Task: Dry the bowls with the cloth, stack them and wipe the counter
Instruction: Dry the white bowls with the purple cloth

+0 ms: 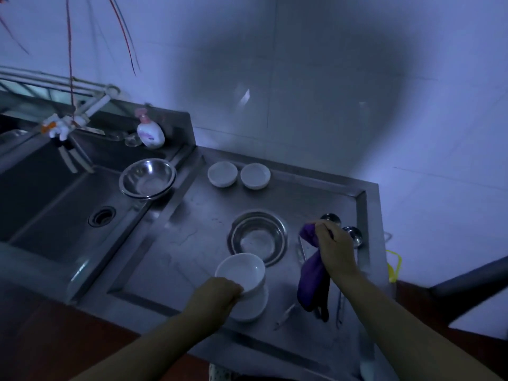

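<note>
Bowls are the concern: 1 white bowl [242,272] is gripped at its near rim by the left hand [217,294], tilted just above a second white bowl [251,306] on the counter [176,243]. To its right, the purple cloth [313,279] is pinched by the right hand [334,248], hanging lengthwise. 2 more white bowls [238,174] are seen beyond, well apart.

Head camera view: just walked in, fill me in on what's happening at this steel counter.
A person stands at the stainless steel counter drying dishes. The left hand grips the rim of a white ceramic bowl sitting on another white bowl. The right hand holds up a purple cloth, not yet touching a bowl. Two small white bowls wait at the back, with a round steel bowl mid-counter and another at the sink's edge.
</note>
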A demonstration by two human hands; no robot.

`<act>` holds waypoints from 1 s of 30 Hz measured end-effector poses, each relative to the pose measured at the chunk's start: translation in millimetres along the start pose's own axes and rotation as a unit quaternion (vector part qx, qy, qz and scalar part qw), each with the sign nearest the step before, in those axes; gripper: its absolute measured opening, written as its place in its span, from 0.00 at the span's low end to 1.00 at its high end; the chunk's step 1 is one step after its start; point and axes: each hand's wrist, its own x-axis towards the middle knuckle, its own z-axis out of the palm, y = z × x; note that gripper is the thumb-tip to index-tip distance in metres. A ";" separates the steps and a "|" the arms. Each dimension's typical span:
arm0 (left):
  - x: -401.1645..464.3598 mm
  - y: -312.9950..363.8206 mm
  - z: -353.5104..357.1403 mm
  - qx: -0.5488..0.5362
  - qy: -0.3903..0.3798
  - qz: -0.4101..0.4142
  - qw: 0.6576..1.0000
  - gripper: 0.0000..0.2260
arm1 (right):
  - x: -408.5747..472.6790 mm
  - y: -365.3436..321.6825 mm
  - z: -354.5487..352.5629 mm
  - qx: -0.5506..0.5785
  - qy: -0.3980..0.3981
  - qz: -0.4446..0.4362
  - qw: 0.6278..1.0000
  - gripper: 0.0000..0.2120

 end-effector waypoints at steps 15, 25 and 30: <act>-13.0 4.7 40.7 0.127 -0.065 0.108 0.984 0.15 | -14.5 24.3 -2.4 0.005 0.026 0.078 0.997 0.16; 70.9 -30.6 -18.3 -0.029 0.078 -0.066 0.994 0.14 | -0.2 4.5 10.5 0.022 0.078 0.100 0.992 0.14; 163.1 -72.3 -41.2 -0.143 0.073 -0.186 0.969 0.13 | 19.0 -13.1 30.4 0.036 0.104 0.099 0.989 0.16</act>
